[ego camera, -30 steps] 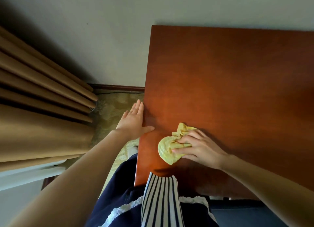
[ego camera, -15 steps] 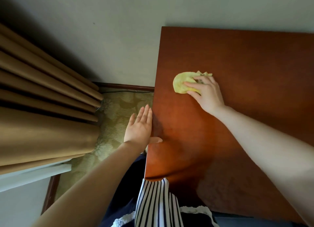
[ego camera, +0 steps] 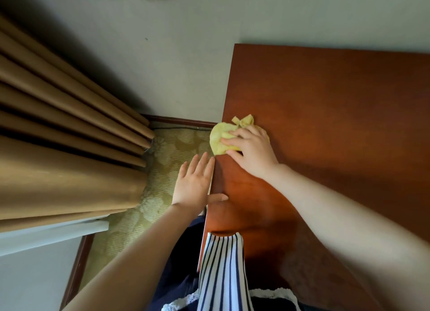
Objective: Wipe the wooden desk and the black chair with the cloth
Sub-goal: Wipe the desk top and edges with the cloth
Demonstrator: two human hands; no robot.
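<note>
The reddish wooden desk (ego camera: 325, 115) fills the right half of the head view. A bunched yellow cloth (ego camera: 220, 137) lies at the desk's left edge, partly hanging over it. My right hand (ego camera: 252, 150) presses down on the cloth with its fingers spread over it. My left hand (ego camera: 194, 182) lies flat against the desk's left side edge, fingers straight, thumb resting on the desk top. The black chair is not in view.
Tan curtains (ego camera: 58, 136) hang at the left, over a patterned floor (ego camera: 167, 152) with a dark cable by the skirting board. A grey wall (ego camera: 162, 55) stands behind the desk. My striped top and dark skirt (ego camera: 221, 276) press against the desk's near edge.
My right hand pushed the cloth from the near left part of the desk away toward the wall, then back left to the desk's edge. My left hand stayed on the side edge.
</note>
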